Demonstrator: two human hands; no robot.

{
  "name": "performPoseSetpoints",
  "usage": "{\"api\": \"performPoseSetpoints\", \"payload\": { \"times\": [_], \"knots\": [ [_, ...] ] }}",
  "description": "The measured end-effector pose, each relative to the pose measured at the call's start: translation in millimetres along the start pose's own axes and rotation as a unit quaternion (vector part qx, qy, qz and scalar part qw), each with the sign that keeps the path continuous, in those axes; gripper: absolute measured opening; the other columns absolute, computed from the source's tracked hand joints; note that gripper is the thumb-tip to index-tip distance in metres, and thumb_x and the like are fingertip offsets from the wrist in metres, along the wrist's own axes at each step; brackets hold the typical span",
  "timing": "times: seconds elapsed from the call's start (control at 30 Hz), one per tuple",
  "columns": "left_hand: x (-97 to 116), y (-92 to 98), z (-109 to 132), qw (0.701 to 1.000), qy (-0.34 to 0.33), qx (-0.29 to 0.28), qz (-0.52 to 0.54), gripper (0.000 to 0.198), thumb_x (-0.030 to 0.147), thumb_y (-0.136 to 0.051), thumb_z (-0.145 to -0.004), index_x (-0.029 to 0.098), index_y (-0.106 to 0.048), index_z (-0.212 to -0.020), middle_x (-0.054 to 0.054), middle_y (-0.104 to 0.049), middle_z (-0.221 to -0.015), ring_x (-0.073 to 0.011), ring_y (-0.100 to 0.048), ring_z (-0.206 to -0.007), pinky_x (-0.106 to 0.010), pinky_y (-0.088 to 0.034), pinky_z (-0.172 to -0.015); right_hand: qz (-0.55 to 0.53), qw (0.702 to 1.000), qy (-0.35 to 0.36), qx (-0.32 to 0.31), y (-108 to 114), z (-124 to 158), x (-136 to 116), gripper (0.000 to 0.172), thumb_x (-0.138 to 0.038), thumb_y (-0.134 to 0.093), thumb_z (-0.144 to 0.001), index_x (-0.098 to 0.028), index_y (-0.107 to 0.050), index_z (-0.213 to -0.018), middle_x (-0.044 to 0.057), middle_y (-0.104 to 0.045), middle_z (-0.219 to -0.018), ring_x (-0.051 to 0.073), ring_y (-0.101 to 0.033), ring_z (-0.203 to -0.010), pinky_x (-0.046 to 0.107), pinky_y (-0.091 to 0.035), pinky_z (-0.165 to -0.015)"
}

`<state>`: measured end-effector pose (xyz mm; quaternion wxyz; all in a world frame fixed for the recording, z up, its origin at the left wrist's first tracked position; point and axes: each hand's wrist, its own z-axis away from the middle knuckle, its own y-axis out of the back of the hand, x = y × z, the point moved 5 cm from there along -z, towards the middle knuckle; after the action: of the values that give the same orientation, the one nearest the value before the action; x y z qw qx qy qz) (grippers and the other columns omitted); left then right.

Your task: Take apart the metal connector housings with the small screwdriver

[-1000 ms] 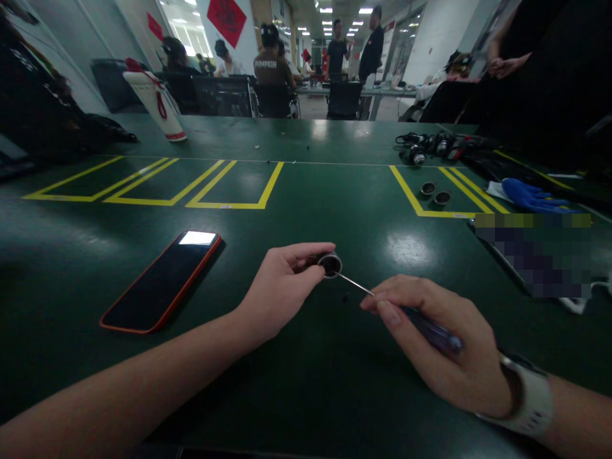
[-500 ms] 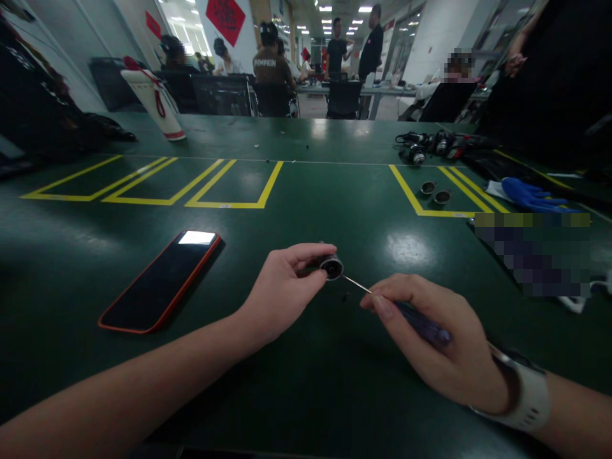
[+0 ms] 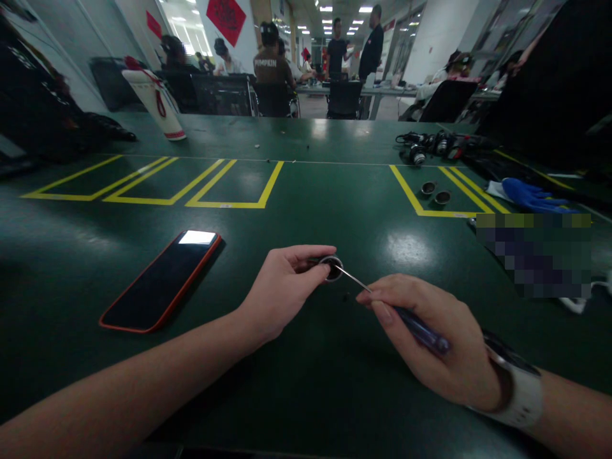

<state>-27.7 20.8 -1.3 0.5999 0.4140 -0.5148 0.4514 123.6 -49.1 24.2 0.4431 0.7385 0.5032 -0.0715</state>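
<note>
Between the thumb and fingers of my left hand (image 3: 282, 290) is a small round metal cup-shaped part (image 3: 338, 262), its open face turned toward my right side. My right hand (image 3: 425, 331) grips a screwdriver (image 3: 423, 331) by its dark, purplish see-through handle. The thin shaft slants up to the left, and its tip reaches inside the part's rim. What the tip touches in there is too dark to make out. A tiny dark piece (image 3: 345, 296) lies on the green tabletop (image 3: 306, 382) just below the part.
Left of my hands lies a phone (image 3: 162, 280) in an orange-red case. Two similar metal cups (image 3: 442, 197) sit within yellow tape lines at the right. Beyond them are a cluster of dark metal parts (image 3: 418, 153) and a blue glove (image 3: 530, 194). A white cup-like container (image 3: 155, 102) stands far left.
The screwdriver has shifted slightly left, so its tip now lies inside the part's rim instead of at its edge. The part has turned a little in my left hand.
</note>
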Motion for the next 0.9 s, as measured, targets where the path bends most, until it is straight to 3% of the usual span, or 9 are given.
{"api": "performPoseSetpoints", "payload": {
  "times": [0.37, 0.9],
  "knots": [
    [7.9, 1.3, 1.3, 0.992, -0.083, 0.012, -0.098, 0.022, 0.010, -0.060, -0.074, 0.014, -0.071, -0.093, -0.003, -0.075, -0.089, -0.0138, -0.069, -0.078, -0.026, -0.056, -0.077, 0.005, 0.999, 0.051, -0.012, -0.8, -0.5, -7.5, 0.016, -0.008, -0.050, -0.083, -0.016, -0.055, -0.096, 0.006, -0.067, -0.083, 0.015, -0.062, -0.078, 0.030, -0.051, -0.069],
    [7.5, 1.4, 2.8, 0.990, -0.073, 0.019, -0.115, 0.025, 0.017, -0.063, -0.074, 0.015, -0.070, -0.097, -0.006, -0.074, -0.094, -0.0168, -0.070, -0.079, -0.030, -0.056, -0.079, 0.024, 0.999, 0.028, -0.029, -2.0, -1.3, -5.6, 0.023, -0.011, -0.050, -0.085, -0.023, -0.052, -0.103, 0.005, -0.066, -0.083, 0.018, -0.063, -0.079, 0.034, -0.053, -0.068]
  ]
}}
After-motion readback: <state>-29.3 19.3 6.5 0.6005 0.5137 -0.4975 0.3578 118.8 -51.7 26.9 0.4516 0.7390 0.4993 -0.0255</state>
